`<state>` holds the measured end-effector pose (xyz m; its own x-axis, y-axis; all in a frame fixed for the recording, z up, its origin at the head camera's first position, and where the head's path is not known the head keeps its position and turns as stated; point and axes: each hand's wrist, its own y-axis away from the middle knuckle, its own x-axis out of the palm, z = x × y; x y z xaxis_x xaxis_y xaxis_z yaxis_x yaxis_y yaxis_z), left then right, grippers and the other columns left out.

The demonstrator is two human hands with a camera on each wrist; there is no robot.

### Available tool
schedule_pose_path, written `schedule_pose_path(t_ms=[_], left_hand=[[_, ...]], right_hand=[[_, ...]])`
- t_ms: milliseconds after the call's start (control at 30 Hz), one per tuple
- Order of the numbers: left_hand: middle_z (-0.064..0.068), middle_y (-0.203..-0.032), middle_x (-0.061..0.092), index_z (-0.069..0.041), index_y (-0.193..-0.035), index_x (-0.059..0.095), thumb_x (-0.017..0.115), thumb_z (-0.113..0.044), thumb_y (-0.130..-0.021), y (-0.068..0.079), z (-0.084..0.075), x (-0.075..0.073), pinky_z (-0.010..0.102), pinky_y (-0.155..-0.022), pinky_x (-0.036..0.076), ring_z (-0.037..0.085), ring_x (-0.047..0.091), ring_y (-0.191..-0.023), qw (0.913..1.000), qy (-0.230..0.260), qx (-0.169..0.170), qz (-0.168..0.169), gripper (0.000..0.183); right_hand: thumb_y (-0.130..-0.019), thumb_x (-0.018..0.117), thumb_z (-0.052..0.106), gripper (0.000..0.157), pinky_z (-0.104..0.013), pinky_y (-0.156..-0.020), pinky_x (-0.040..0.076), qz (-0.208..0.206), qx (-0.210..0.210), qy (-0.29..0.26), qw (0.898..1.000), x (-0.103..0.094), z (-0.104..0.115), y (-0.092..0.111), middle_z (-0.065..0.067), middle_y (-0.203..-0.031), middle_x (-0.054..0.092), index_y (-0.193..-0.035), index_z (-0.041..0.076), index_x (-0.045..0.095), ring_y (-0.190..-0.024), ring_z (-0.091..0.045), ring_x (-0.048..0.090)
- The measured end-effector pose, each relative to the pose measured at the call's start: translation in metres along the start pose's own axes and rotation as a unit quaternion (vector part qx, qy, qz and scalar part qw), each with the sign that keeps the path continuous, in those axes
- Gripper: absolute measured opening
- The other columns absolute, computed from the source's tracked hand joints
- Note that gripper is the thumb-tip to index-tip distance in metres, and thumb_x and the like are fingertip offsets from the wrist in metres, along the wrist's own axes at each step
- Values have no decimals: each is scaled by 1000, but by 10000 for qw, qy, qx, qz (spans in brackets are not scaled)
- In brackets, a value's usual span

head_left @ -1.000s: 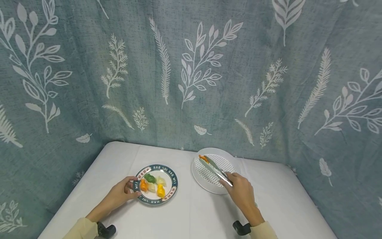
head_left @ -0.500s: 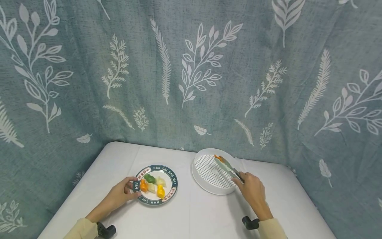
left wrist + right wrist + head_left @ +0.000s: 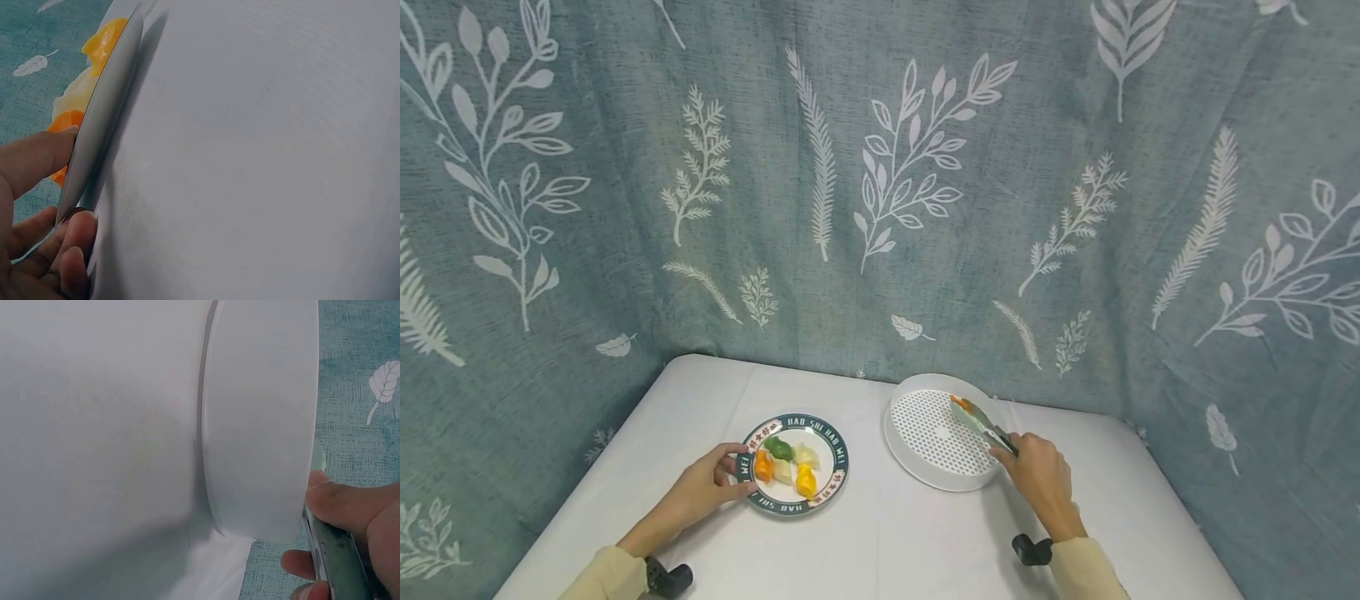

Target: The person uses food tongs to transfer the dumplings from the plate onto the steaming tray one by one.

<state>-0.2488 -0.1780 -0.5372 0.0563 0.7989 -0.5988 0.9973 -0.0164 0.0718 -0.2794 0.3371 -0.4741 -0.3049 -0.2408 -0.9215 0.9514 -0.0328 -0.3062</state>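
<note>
My left hand (image 3: 706, 485) grips the left edge of a round plate (image 3: 835, 435) with a dark patterned rim. In the left wrist view the thumb lies over the plate (image 3: 105, 112), with fingers beneath its edge. Several dumpling-shaped pieces sit on it: a green one (image 3: 781, 449), an orange one (image 3: 763, 467), a yellow one (image 3: 806, 482) and pale ones. My right hand (image 3: 1042, 477) holds tongs (image 3: 983, 427) over the right part of a white round steamer tray (image 3: 917, 417) with a perforated bottom. An orange piece (image 3: 959, 402) is at the tongs' tips; whether it touches the bottom, I cannot tell.
Both plate and tray stand on a white-covered table (image 3: 880, 542), the tray near its back edge. White tablecloth lies between them. A green leaf-patterned curtain (image 3: 775, 208) hangs behind and at the sides. In the right wrist view the tray's wall (image 3: 262, 425) hides the tongs' tips.
My right hand has moved the tongs and orange piece rightward across the tray, and slightly lower in the last half second. The left hand and plate have stayed put.
</note>
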Motion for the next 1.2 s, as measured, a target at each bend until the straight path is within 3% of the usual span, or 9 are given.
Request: schedule_pose_path(t_ms=[467, 867, 1033, 1200], left_hand=[[5, -105, 61, -8, -141, 55, 91, -32, -78, 1, -3, 0, 34, -65, 44, 20, 51, -80, 10000, 62, -71, 17, 77], [5, -104, 61, -9, -141, 55, 90, -33, -78, 1, -3, -1, 34, -64, 44, 20, 51, -79, 9999, 39, -87, 36, 76], [4, -103, 60, -9, -142, 55, 91, -32, -78, 0, -1, -1, 33, -64, 43, 20, 50, -79, 9997, 218, -105, 45, 77], [5, -104, 60, -8, -142, 54, 91, -34, -77, -2, 0, -1, 34, -64, 43, 20, 50, -80, 9997, 233, -82, 60, 79]], right_hand=[[-89, 82, 35, 34, -35, -49, 35, 399, 161, 284, 9987, 4, -3, -8, -4, -68, 51, -90, 3, 72, -59, -21, 45], [-86, 84, 37, 45, -35, -49, 34, 311, 315, 121, 9989, -1, -1, -6, -4, -69, 52, -108, -1, 75, -58, -21, 46], [-86, 84, 36, 52, -35, -48, 37, 76, 186, 60, 9998, -6, 1, -3, -6, -73, 58, -118, -3, 73, -59, -20, 49], [-86, 84, 36, 51, -34, -47, 37, -173, -23, -66, 9998, -12, 8, 2, -6, -75, 61, -119, -1, 74, -58, -19, 48]])
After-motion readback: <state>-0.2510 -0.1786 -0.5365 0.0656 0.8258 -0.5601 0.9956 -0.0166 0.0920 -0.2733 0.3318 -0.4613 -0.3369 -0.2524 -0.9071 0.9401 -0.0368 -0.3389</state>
